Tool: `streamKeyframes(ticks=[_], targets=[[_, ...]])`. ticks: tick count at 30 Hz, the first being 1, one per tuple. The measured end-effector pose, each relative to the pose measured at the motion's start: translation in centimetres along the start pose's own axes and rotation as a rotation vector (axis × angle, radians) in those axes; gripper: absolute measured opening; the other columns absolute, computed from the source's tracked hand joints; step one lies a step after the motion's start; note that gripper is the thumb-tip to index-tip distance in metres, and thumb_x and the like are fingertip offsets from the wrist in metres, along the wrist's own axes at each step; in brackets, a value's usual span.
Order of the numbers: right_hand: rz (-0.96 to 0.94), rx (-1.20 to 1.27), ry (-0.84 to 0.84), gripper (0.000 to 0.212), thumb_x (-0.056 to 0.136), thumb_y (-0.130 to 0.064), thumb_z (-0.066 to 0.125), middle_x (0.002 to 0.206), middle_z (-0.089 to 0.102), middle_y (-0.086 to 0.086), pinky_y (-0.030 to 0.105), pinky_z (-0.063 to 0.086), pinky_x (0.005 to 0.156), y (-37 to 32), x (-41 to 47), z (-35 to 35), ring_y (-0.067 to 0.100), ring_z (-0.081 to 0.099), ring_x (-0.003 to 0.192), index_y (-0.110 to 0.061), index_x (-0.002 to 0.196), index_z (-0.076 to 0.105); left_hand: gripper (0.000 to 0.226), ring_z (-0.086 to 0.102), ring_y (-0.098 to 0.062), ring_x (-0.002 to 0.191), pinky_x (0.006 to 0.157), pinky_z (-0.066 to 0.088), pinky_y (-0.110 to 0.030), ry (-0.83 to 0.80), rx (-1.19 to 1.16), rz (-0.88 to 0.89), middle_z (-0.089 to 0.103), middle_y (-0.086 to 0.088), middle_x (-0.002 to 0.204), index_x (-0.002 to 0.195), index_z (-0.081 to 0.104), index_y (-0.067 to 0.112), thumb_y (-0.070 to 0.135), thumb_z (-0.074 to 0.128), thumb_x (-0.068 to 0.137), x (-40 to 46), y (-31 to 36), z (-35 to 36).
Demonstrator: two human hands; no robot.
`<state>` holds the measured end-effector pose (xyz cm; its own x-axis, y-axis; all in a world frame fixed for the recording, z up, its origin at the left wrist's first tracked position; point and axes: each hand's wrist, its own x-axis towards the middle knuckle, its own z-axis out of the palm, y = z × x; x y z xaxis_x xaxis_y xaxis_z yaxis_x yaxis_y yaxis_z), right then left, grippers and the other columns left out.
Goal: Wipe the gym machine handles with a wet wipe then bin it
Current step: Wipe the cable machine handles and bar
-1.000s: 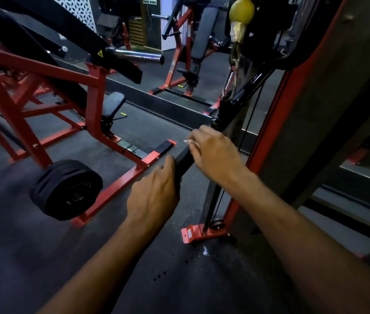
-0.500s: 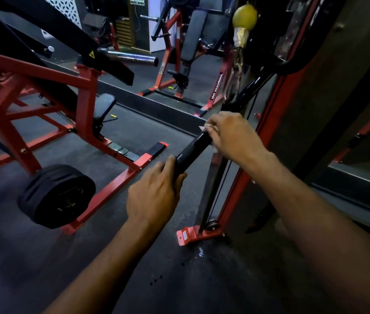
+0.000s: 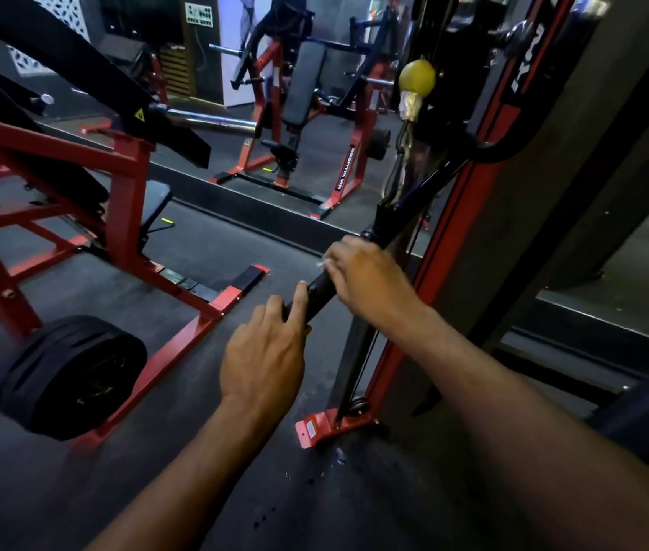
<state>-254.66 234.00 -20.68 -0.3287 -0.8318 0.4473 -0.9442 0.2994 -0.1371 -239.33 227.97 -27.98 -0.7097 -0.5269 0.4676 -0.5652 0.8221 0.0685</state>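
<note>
Left hand [image 3: 265,357] steadies the black cable handle [image 3: 320,290] at its lower end; right hand [image 3: 368,280] above grips the wet wipe [image 3: 322,264] around it. Best wipe full length, turning round.

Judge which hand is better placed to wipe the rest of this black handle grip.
Right. The right hand wraps the black handle with the white wipe showing at its fingers, while the left hand only steadies the handle's lower end.
</note>
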Motion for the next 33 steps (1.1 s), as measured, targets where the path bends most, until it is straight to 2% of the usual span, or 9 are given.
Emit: streamKeyframes(ticks=[4, 9, 13, 16, 18, 21, 25, 30, 33], targets=[[0.043, -0.077, -0.030, 0.019, 0.102, -0.026, 0.054, 0.098, 0.062, 0.000, 0.027, 0.050, 0.073, 1.2, 1.2, -1.8, 0.018, 0.064, 0.087, -0.013, 0.103, 0.067, 0.065, 0.036, -0.012, 0.072, 0.056, 0.026, -0.028, 0.041, -0.011, 0.047, 0.055, -0.004, 0.100, 0.156, 0.035, 0.017, 0.035, 0.061, 0.099, 0.2, -1.2, 0.3], [0.193, -0.085, 0.045, 0.016, 0.100, -0.024, 0.056, 0.100, 0.064, 0.005, 0.035, 0.051, 0.076, 1.3, 1.4, -1.4, 0.026, 0.065, 0.089, -0.012, 0.099, 0.067, 0.061, 0.038, -0.008, 0.083, 0.061, 0.032, -0.025, -0.021, -0.185, 0.057, 0.048, -0.001, 0.110, 0.159, 0.025, 0.017, 0.050, 0.029, 0.108, -0.3, -1.3, -0.5], [0.241, -0.013, 0.120, 0.015, 0.100, -0.021, 0.057, 0.095, 0.062, 0.002, 0.026, 0.041, 0.073, 0.7, 0.1, -0.9, 0.019, 0.061, 0.086, -0.011, 0.097, 0.068, 0.038, 0.055, -0.015, 0.087, 0.069, 0.050, -0.037, -0.314, -0.522, -0.094, 0.057, 0.002, 0.106, 0.127, 0.052, 0.026, 0.053, 0.037, 0.106, 1.5, -2.5, -1.5], [0.285, 0.029, 0.156, 0.016, 0.100, -0.022, 0.057, 0.094, 0.060, -0.002, 0.021, 0.037, 0.074, 0.1, -0.2, -1.0, 0.012, 0.055, 0.084, -0.011, 0.099, 0.068, 0.024, 0.067, -0.018, 0.069, 0.050, 0.050, -0.029, -0.717, -1.111, -0.294, 0.074, -0.006, 0.091, 0.115, 0.056, 0.022, 0.043, 0.055, 0.103, 2.7, -3.9, -2.4], [0.244, 0.056, 0.111, 0.015, 0.100, -0.022, 0.058, 0.099, 0.064, 0.001, 0.022, 0.040, 0.077, -0.9, -0.7, -0.7, 0.012, 0.057, 0.087, -0.012, 0.099, 0.068, 0.023, 0.064, -0.018, 0.061, 0.046, 0.045, -0.026, -0.852, -1.276, -0.318, 0.075, -0.006, 0.085, 0.118, 0.053, 0.023, 0.038, 0.059, 0.102, 2.6, -4.6, -3.0], [0.100, 0.030, 0.000, 0.015, 0.099, -0.024, 0.059, 0.100, 0.065, 0.001, 0.028, 0.050, 0.081, -1.9, -1.2, -1.2, 0.014, 0.062, 0.090, -0.013, 0.103, 0.069, 0.019, 0.056, -0.015, 0.054, 0.043, 0.042, -0.025, -0.739, -1.195, -0.264, 0.065, -0.008, 0.082, 0.113, 0.053, 0.022, 0.035, 0.061, 0.101, 2.4, -4.6, -2.5], [0.123, -0.137, -0.028, 0.017, 0.101, -0.024, 0.056, 0.097, 0.063, 0.004, 0.036, 0.055, 0.078, -0.2, 0.8, -2.9, 0.018, 0.062, 0.086, -0.011, 0.102, 0.067, 0.028, 0.064, -0.016, 0.067, 0.055, 0.051, -0.033, -0.510, -0.724, -0.119, 0.065, -0.002, 0.090, 0.119, 0.049, 0.030, 0.048, 0.058, 0.099, 1.9, -4.2, -1.9], [0.118, -0.134, -0.032, 0.016, 0.101, -0.022, 0.055, 0.092, 0.059, -0.001, 0.016, 0.039, 0.062, -2.3, 0.6, -1.2, 0.014, 0.058, 0.080, -0.013, 0.099, 0.068, 0.035, 0.056, -0.022, 0.078, 0.067, 0.042, -0.038, -0.377, -0.365, -0.044, 0.055, 0.002, 0.093, 0.128, 0.039, 0.030, 0.053, 0.046, 0.103, 1.0, -3.9, -2.9], [0.073, -0.104, -0.066, 0.018, 0.101, -0.024, 0.056, 0.096, 0.065, 0.003, 0.031, 0.053, 0.074, -2.5, 0.6, -1.8, 0.019, 0.064, 0.086, -0.012, 0.100, 0.070, 0.035, 0.046, -0.017, 0.075, 0.065, 0.037, -0.038, -0.358, -0.321, -0.040, 0.063, -0.002, 0.103, 0.129, 0.038, 0.028, 0.051, 0.045, 0.104, 0.8, -3.8, -3.4]])
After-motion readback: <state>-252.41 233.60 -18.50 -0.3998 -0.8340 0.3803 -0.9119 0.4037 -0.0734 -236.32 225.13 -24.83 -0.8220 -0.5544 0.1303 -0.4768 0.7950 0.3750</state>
